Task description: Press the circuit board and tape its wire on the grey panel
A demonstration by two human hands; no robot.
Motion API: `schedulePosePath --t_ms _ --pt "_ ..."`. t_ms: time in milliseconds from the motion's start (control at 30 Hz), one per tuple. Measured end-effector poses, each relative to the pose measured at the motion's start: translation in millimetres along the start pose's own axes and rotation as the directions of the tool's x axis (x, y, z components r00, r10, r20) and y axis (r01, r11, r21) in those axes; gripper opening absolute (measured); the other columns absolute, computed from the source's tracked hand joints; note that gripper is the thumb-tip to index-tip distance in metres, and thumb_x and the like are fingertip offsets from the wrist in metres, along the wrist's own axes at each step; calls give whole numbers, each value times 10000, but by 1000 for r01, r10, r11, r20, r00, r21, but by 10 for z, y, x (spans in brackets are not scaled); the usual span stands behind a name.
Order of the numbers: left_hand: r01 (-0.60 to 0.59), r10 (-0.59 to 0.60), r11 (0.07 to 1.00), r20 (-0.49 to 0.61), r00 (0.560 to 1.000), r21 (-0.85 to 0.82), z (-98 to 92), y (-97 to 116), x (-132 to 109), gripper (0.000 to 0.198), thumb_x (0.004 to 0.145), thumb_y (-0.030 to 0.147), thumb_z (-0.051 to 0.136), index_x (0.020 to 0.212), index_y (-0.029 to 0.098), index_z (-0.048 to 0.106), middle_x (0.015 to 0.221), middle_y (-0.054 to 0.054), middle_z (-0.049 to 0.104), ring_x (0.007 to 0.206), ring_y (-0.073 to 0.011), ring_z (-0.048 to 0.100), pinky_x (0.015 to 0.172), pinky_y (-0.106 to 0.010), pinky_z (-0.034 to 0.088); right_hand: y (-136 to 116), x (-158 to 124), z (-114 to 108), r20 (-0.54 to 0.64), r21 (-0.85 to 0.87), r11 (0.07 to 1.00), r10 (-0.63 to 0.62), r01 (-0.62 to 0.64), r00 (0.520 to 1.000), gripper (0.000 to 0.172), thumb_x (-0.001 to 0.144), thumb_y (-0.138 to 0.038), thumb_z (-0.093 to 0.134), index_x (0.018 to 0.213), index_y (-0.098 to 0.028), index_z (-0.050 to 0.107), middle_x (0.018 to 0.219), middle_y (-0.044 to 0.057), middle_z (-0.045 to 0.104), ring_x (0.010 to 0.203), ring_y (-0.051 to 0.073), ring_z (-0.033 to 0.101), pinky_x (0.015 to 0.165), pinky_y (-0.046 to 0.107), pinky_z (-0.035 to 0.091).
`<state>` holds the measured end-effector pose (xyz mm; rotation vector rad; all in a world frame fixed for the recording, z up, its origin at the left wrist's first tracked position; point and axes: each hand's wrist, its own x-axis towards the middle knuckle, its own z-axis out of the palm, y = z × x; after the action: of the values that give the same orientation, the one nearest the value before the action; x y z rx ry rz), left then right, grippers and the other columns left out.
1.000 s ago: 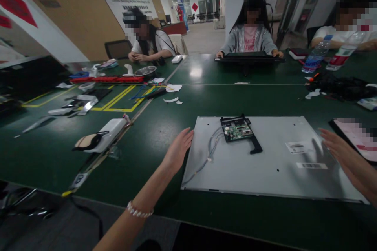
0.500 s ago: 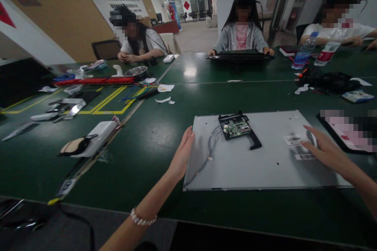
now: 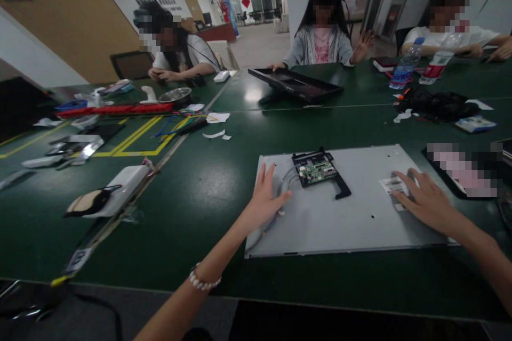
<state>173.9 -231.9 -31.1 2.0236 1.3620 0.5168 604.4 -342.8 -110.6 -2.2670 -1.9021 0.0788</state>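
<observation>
A flat light-grey metal panel (image 3: 320,224), like the back of a screen, lies on the green table in front of me. Mounted near its far edge is a green circuit board (image 3: 319,171) in a black bracket (image 3: 343,187). Grey cables (image 3: 276,213) run from the board toward the panel's near left corner. My left hand (image 3: 266,200) is over the panel's left side by the cables, fingers spread. Over the white label (image 3: 388,186) on the right side is my right hand (image 3: 426,200), its fingers apart. Whether either palm touches the panel I cannot tell.
Across the table a person handles a black screen frame (image 3: 296,85). Two bottles (image 3: 407,64), a black cable bundle (image 3: 436,104) and a dark tablet-like object (image 3: 460,170) are at right. A white power strip (image 3: 126,186) and a red strip (image 3: 116,110) lie at left.
My left hand has moved from the panel's left edge in over its surface. My right hand's fingers have spread. The person opposite has tipped the black frame and lifted one hand off it.
</observation>
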Motion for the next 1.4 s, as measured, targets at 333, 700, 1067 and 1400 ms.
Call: schedulePosePath --t_ms 333,700,1067,1400 --pt "-228 228 973 237 944 -29 93 104 686 1199 651 481 757 1558 138 51 1612 -187 70 1484 -338 92 1202 -487 131 -280 144 -133 -43 -60 980 -191 189 981 656 945 -608 330 1485 -239 384 1550 154 339 1440 389 236 1087 617 306" --pt "-311 286 948 257 923 61 242 170 719 1160 649 496 743 1547 106 121 1535 -227 287 1408 -399 273 1160 -564 195 -440 107 -164 -69 -99 976 -202 194 977 601 987 -530 282 1460 -189 430 1550 186 331 1425 370 282 1087 575 313" --pt "-357 313 932 349 883 67 405 404 562 1128 679 486 718 1557 164 87 1567 -198 240 1445 -399 201 1176 -604 18 -468 112 -151 -61 -101 979 -185 179 981 616 986 -548 258 1471 -200 409 1560 172 317 1441 353 253 1094 576 301" --pt "-357 325 934 347 880 31 345 357 507 1129 686 515 709 1560 171 82 1569 -197 238 1442 -401 212 1178 -611 21 -565 49 -153 -74 -42 985 -170 167 983 602 975 -542 277 1459 -216 424 1565 140 321 1433 373 255 1099 605 275"
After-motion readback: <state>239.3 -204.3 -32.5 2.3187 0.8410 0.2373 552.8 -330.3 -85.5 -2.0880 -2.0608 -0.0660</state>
